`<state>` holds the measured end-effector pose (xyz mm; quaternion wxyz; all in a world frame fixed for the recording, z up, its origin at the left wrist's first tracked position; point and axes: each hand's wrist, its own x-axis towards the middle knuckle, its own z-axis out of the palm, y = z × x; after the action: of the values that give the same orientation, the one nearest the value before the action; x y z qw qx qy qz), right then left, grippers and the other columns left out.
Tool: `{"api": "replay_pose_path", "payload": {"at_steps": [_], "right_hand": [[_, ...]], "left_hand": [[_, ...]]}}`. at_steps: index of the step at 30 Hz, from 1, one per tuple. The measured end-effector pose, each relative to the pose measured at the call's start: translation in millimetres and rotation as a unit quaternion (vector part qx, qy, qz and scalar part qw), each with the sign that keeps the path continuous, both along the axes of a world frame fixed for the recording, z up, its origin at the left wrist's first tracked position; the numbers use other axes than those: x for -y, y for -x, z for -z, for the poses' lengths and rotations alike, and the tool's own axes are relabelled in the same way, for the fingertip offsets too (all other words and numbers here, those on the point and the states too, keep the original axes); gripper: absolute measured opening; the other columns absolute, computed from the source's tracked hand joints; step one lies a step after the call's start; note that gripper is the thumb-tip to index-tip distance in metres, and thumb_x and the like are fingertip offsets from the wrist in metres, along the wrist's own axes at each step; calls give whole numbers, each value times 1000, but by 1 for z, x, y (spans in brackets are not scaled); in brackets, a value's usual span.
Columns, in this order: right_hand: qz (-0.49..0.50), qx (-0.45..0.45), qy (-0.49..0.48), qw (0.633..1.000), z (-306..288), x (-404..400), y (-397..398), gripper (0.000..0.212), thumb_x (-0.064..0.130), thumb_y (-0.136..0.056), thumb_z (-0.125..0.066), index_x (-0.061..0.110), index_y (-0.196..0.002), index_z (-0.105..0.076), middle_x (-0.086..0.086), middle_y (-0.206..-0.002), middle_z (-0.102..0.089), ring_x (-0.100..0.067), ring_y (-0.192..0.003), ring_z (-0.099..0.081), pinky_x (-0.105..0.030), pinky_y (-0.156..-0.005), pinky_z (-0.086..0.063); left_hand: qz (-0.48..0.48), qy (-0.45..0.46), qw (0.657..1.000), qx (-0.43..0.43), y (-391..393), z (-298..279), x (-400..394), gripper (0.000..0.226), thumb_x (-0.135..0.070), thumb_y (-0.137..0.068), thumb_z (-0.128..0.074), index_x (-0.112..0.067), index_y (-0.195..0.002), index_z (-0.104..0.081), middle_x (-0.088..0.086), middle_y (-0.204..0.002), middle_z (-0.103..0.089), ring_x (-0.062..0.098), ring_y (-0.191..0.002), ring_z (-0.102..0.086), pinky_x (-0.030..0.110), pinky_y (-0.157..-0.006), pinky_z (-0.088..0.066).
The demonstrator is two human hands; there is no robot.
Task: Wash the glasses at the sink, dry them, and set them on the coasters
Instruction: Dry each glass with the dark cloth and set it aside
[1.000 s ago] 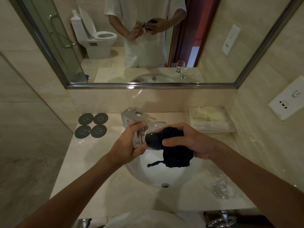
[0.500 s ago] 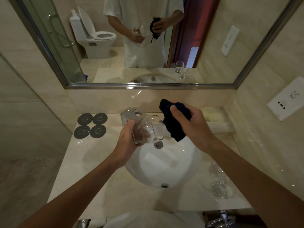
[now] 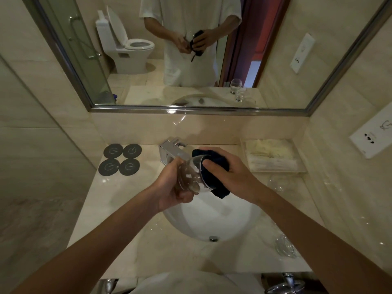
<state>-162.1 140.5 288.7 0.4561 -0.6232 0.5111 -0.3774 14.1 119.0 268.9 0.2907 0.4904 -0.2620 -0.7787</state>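
Four round dark coasters (image 3: 119,159) lay bare at the far left, probably waiting for dried glasses. Left hand (image 3: 174,188) gripped the clear, smooth glass (image 3: 192,177), tilted over the white sink (image 3: 233,221) for easy wiping. Right hand (image 3: 231,175) clutched a soft dark cloth (image 3: 216,166) against its rim. Further glasses (image 3: 285,248) stood on the right.

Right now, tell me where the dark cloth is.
Head view, centre: the dark cloth is in the right hand, pressed against the glass above the sink.

Beige marble walls (image 3: 42,145), framed mirror (image 3: 191,60) reflecting a white toilet (image 3: 129,47).
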Motion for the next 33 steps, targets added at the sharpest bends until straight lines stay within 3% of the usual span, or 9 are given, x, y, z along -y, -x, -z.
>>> {"api": "replay_pose_path", "payload": {"at_steps": [5,10,15,18,21,24,26,28,33], "right_hand": [[-43,185,-176,966,0,2,3,41,21,-94,-56,17,-134,-58,-13,-125,-66,-23,-112,-66,-36,-93,-55],[-22,-70,-11,997,1,3,6,36,4,-94,-62,25,-123,-63,8,-111,-69,-5,-102,-66,-22,-85,-57],[23,-138,105,985,9,5,6,28,10,-90,-70,17,-118,-66,5,-102,-72,-3,-90,-67,-12,-79,-52],[37,-190,164,967,12,5,3,32,17,-90,-73,14,-121,-64,-2,-105,-72,-12,-93,-68,-20,-83,-54],[6,-258,317,913,12,8,4,45,9,-86,-77,8,-128,-61,-10,-115,-68,-24,-103,-65,-35,-92,-55],[-100,-334,510,787,8,17,9,44,6,-89,-73,3,-128,-55,-15,-113,-68,-28,-102,-63,-37,-92,-54],[-122,-362,555,739,10,21,10,42,7,-92,-70,5,-130,-51,-14,-113,-69,-29,-101,-64,-40,-88,-55],[-88,-333,537,770,17,20,10,43,5,-88,-73,5,-128,-56,-13,-111,-70,-29,-97,-65,-42,-82,-57],[-22,-210,355,911,28,7,6,58,-1,-77,-81,16,-128,-62,-2,-116,-68,-21,-101,-64,-39,-85,-57]], "left_hand": [[23,14,1000,7,-6,1,4,42,-33,-96,-34,-11,-66,-55,13,-61,-54,20,-52,-32,19,-40,-24],[69,68,994,58,-6,-2,8,35,-33,-98,-36,-8,-80,-53,13,-60,-56,22,-50,-40,21,-42,-25],[89,102,986,98,0,-6,7,36,-33,-100,-33,-11,-78,-49,9,-57,-48,17,-45,-38,23,-44,-25],[81,99,986,107,0,-4,10,36,-34,-99,-33,-10,-77,-50,11,-57,-47,17,-45,-35,24,-45,-23],[111,53,987,103,-4,-1,13,44,-40,-96,-37,-6,-77,-57,22,-64,-57,19,-54,-33,22,-44,-25],[171,-6,982,84,-7,-2,10,57,-56,-96,-39,-6,-75,-57,20,-64,-57,18,-50,-31,19,-42,-27],[171,-11,980,99,-5,-2,9,58,-57,-97,-39,-6,-74,-56,18,-64,-57,19,-45,-37,19,-43,-26],[131,-2,985,115,-2,2,9,52,-49,-98,-39,-6,-76,-56,21,-70,-57,20,-48,-39,19,-43,-23],[48,29,989,137,4,8,5,45,-41,-99,-37,-5,-80,-58,26,-82,-57,21,-55,-38,19,-41,-21]]}}
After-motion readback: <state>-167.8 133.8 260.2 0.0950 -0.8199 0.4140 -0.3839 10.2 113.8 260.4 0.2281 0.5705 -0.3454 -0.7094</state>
